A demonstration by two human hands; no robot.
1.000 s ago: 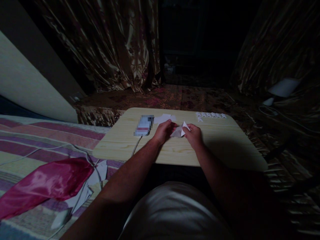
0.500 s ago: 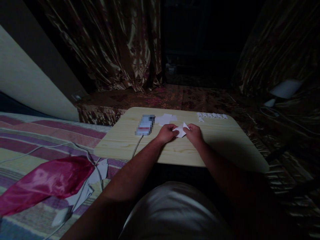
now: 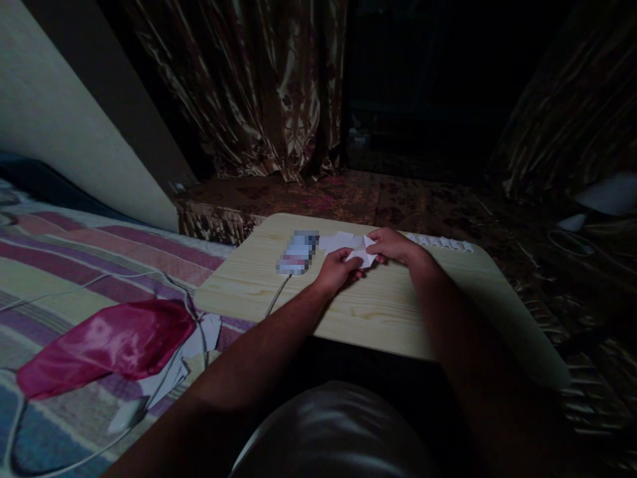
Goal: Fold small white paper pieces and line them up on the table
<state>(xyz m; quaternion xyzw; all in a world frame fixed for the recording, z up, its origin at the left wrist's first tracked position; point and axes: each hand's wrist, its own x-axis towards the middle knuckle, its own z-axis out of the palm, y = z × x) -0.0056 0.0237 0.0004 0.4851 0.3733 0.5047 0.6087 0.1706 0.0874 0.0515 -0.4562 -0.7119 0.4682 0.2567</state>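
A small piece of folded white paper is held between my two hands, above the wooden table. My left hand pinches its near left side, thumb on top. Fingers of my right hand grip its far right edge. Just behind lie loose sheets of white paper on the table, partly hidden by my hands. Beyond my right wrist runs a row of several small folded white paper pieces, its left end partly covered by my hand.
On the wooden table, left of my hands, lies a blurred-out phone-like device with a cable. A striped bed at left carries a pink satin cloth, papers and a white plug-like object. Curtains hang behind.
My right hand has shifted up and round to the paper's far right edge, and the paper has turned between my hands. The whole view has swung slightly left.
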